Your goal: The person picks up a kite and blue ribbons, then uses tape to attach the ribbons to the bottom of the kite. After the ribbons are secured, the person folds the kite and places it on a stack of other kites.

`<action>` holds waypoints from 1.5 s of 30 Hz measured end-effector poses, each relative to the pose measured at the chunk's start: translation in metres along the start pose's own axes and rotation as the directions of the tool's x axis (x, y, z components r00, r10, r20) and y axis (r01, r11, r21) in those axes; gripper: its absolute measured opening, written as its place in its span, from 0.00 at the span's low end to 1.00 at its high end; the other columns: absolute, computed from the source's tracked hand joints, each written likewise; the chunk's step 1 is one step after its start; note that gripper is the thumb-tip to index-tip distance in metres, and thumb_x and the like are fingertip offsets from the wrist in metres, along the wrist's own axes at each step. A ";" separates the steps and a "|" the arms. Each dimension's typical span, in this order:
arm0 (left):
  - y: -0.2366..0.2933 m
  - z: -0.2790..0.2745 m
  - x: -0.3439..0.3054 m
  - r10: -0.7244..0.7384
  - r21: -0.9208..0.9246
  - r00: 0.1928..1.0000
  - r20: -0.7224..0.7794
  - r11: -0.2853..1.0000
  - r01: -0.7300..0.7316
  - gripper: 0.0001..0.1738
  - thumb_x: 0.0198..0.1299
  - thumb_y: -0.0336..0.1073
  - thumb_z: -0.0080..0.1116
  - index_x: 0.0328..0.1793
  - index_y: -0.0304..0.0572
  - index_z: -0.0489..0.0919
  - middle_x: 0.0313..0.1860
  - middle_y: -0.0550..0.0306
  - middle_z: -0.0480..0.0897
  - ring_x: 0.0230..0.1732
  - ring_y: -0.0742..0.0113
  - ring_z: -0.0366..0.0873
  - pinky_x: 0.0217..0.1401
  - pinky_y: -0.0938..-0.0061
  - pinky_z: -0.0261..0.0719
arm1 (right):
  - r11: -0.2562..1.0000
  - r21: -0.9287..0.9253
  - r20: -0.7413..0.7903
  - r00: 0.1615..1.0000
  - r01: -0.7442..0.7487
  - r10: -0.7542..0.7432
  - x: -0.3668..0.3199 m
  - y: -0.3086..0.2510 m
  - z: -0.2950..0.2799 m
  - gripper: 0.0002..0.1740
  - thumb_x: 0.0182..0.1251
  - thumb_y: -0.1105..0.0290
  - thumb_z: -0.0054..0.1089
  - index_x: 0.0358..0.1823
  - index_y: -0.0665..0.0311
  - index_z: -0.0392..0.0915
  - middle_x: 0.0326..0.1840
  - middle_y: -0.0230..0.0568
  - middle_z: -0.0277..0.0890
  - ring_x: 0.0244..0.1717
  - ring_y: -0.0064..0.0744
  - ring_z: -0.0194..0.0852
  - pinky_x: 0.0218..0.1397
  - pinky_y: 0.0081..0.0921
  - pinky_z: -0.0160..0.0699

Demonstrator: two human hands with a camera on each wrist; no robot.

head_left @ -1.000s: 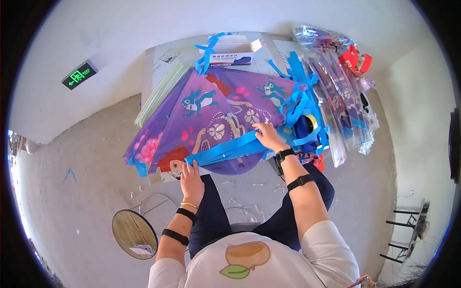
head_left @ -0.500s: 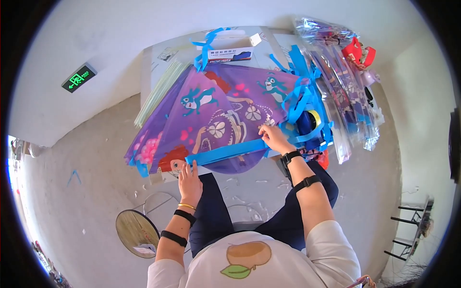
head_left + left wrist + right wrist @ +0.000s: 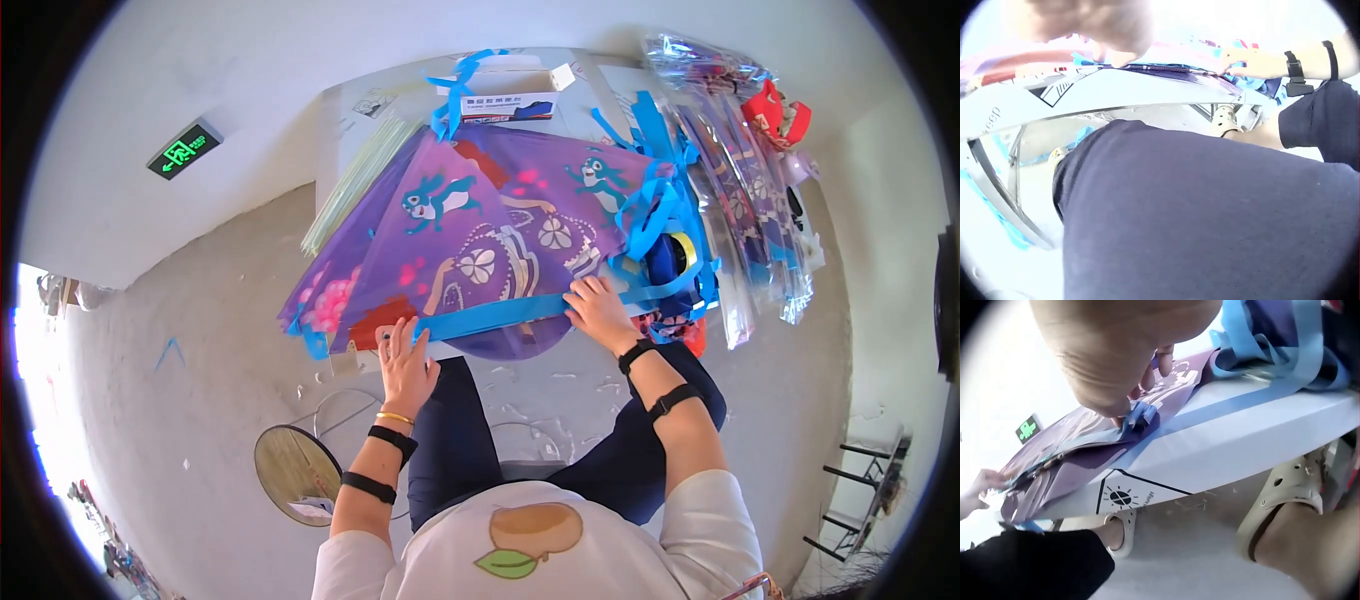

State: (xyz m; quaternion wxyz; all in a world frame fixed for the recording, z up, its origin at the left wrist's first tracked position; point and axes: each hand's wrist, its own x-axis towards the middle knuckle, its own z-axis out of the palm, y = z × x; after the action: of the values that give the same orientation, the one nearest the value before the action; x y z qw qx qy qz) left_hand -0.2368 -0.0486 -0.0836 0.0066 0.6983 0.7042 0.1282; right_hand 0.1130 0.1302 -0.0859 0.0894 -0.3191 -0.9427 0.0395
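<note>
A purple kite (image 3: 455, 250) printed with a mermaid and teal squirrels lies across the worktable. A blue ribbon (image 3: 500, 315) runs in a flat band along its near edge. My left hand (image 3: 408, 370) rests at the ribbon's left end, fingers straight and spread over the red-haired print. At the band's right part, my right hand (image 3: 603, 315) lies with extended fingers on kite and ribbon. From the right wrist view, that thumb touches the folded ribbon end (image 3: 1141, 419), with the fingers on the fabric beyond; the palm hides part of the contact.
Loose blue ribbon loops (image 3: 650, 205) heap at the right beside a tape roll (image 3: 683, 255). Clear-wrapped kites (image 3: 745, 200) lie farther right, near a red item (image 3: 775, 115). Pale rods (image 3: 360, 185) line the left side; a white box (image 3: 510, 105) stands behind. A round stool (image 3: 298, 475) is at lower left.
My right hand has come nearer my body and its fingers have straightened onto the ribbon, which lies flatter and narrower. The left fingers have spread and shifted slightly left. The head view has swung left.
</note>
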 end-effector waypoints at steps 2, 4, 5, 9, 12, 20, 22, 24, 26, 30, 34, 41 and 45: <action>-0.012 0.011 0.007 0.040 -0.049 0.999 0.005 0.998 -0.040 0.26 0.53 0.36 0.65 0.60 0.40 0.79 0.65 0.48 0.75 0.69 0.50 0.69 0.71 0.53 0.63 | 0.999 -0.045 0.016 1.000 0.021 -0.021 -0.002 -0.004 0.001 0.15 0.60 0.64 0.68 0.48 0.61 0.83 0.48 0.32 0.74 0.57 0.36 0.69 0.62 0.37 0.68; -0.019 0.017 0.013 0.085 -0.101 0.996 0.007 0.991 -0.084 0.23 0.53 0.35 0.65 0.57 0.41 0.80 0.61 0.50 0.78 0.66 0.50 0.72 0.71 0.53 0.63 | 0.995 -0.094 0.033 0.999 0.040 -0.037 -0.003 -0.005 0.004 0.17 0.60 0.62 0.69 0.48 0.61 0.83 0.48 0.32 0.74 0.58 0.35 0.69 0.63 0.36 0.68; -0.019 0.017 0.016 0.092 -0.055 0.994 0.058 0.995 -0.089 0.20 0.53 0.35 0.64 0.54 0.41 0.81 0.57 0.52 0.80 0.63 0.52 0.74 0.70 0.54 0.64 | 0.991 -0.126 0.010 0.999 0.054 -0.053 -0.002 -0.005 0.007 0.15 0.60 0.62 0.68 0.46 0.62 0.83 0.47 0.32 0.75 0.57 0.34 0.69 0.62 0.36 0.68; -0.028 0.016 0.026 0.184 -0.024 0.982 0.048 0.983 -0.183 0.12 0.54 0.33 0.63 0.45 0.42 0.82 0.46 0.55 0.84 0.51 0.57 0.80 0.64 0.58 0.68 | 0.983 -0.173 0.030 0.998 0.060 -0.056 0.000 0.001 0.017 0.09 0.64 0.64 0.64 0.40 0.61 0.83 0.44 0.31 0.76 0.56 0.34 0.70 0.61 0.35 0.67; -0.049 0.020 0.038 0.207 -0.121 0.965 0.160 0.974 -0.189 0.09 0.57 0.32 0.61 0.44 0.41 0.82 0.40 0.53 0.84 0.43 0.54 0.82 0.57 0.60 0.75 | 0.999 0.015 -0.014 1.000 0.028 -0.028 0.013 0.011 0.007 0.07 0.66 0.66 0.59 0.35 0.60 0.82 0.40 0.31 0.78 0.52 0.36 0.73 0.57 0.38 0.68; -0.057 0.020 0.066 -0.063 -0.486 0.990 0.122 0.866 0.116 0.06 0.67 0.29 0.54 0.46 0.40 0.81 0.38 0.48 0.82 0.38 0.45 0.81 0.44 0.54 0.79 | 0.855 0.404 0.128 0.946 -0.325 0.299 0.047 0.041 0.035 0.09 0.73 0.65 0.53 0.39 0.60 0.79 0.35 0.40 0.84 0.41 0.47 0.81 0.53 0.44 0.68; -0.059 0.025 0.072 -0.100 -0.496 0.987 0.125 0.856 0.149 0.06 0.68 0.29 0.53 0.46 0.40 0.80 0.39 0.48 0.81 0.40 0.45 0.81 0.46 0.54 0.78 | 0.819 0.436 0.153 0.927 -0.373 0.341 0.055 0.044 0.036 0.09 0.74 0.65 0.53 0.40 0.61 0.79 0.34 0.43 0.84 0.40 0.47 0.81 0.53 0.46 0.69; -0.061 0.031 0.075 -0.060 -0.392 0.998 0.023 0.918 0.065 0.06 0.68 0.30 0.54 0.45 0.40 0.80 0.41 0.47 0.78 0.46 0.45 0.79 0.50 0.55 0.77 | 0.878 0.265 0.258 0.907 -0.398 0.333 0.066 0.039 0.023 0.09 0.74 0.63 0.55 0.42 0.61 0.77 0.39 0.43 0.83 0.43 0.47 0.81 0.53 0.44 0.70; -0.059 0.033 0.076 -0.081 -0.380 0.996 0.031 0.921 0.087 0.05 0.68 0.30 0.54 0.45 0.40 0.80 0.41 0.47 0.77 0.48 0.45 0.78 0.51 0.56 0.76 | 0.939 0.112 0.189 0.934 -0.326 0.302 0.071 0.034 0.016 0.08 0.73 0.64 0.56 0.42 0.60 0.76 0.41 0.43 0.81 0.44 0.46 0.80 0.53 0.43 0.70; -0.061 0.038 0.079 -0.082 -0.365 0.996 0.021 0.927 0.084 0.04 0.67 0.30 0.54 0.43 0.40 0.79 0.41 0.48 0.76 0.47 0.45 0.76 0.52 0.55 0.74 | 0.976 -0.033 -0.050 0.976 -0.215 0.213 0.090 0.014 0.000 0.09 0.68 0.63 0.63 0.43 0.59 0.78 0.46 0.39 0.76 0.50 0.44 0.78 0.53 0.42 0.70; -0.059 0.036 0.081 -0.083 -0.325 0.997 0.008 0.942 0.081 0.04 0.66 0.29 0.54 0.43 0.40 0.79 0.41 0.48 0.76 0.46 0.45 0.75 0.51 0.54 0.74 | 0.903 0.423 -0.008 0.997 -0.069 0.080 0.106 -0.016 0.018 0.09 0.64 0.66 0.67 0.43 0.59 0.80 0.47 0.36 0.75 0.54 0.42 0.74 0.56 0.42 0.71; -0.059 0.037 0.082 -0.104 -0.332 0.995 -0.007 0.938 0.096 0.04 0.66 0.30 0.54 0.43 0.41 0.79 0.41 0.49 0.76 0.47 0.46 0.75 0.52 0.54 0.74 | 0.886 0.445 0.131 0.988 -0.132 0.081 0.128 -0.027 0.040 0.08 0.63 0.66 0.69 0.40 0.58 0.81 0.49 0.36 0.75 0.56 0.42 0.73 0.57 0.41 0.72; -0.062 0.041 0.084 -0.085 -0.301 0.996 0.013 0.950 0.084 0.04 0.66 0.30 0.55 0.44 0.42 0.79 0.43 0.51 0.76 0.48 0.47 0.75 0.52 0.55 0.73 | 0.833 0.490 0.253 0.956 -0.257 0.147 0.133 -0.018 0.040 0.07 0.63 0.68 0.68 0.35 0.59 0.78 0.42 0.39 0.75 0.47 0.47 0.75 0.52 0.44 0.73</action>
State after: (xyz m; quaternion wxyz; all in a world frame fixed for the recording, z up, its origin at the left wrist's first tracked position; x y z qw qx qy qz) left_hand -0.2921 0.0419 -0.1212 0.1184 0.6583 0.7056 0.2339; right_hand -0.0099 0.1962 -0.1038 0.0698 -0.3758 -0.8619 0.3331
